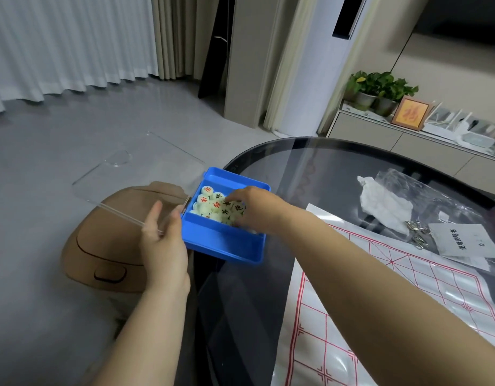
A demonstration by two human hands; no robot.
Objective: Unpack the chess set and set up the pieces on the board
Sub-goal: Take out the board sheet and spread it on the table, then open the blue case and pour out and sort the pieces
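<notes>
Right hand curled round pieces; left hand grips box.

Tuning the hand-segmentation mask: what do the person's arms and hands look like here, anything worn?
Nothing worn shows. Left hand and right hand are bare: no gloves, no watch or bracelet at either wrist, no ring on the visible fingers. Both forearms are uncovered to the frame edge; no sleeve in view.

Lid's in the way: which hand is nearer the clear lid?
Left. Left hand grips the edge of the clear lid; right hand is inside the blue box, fingers among the chess pieces.
</notes>
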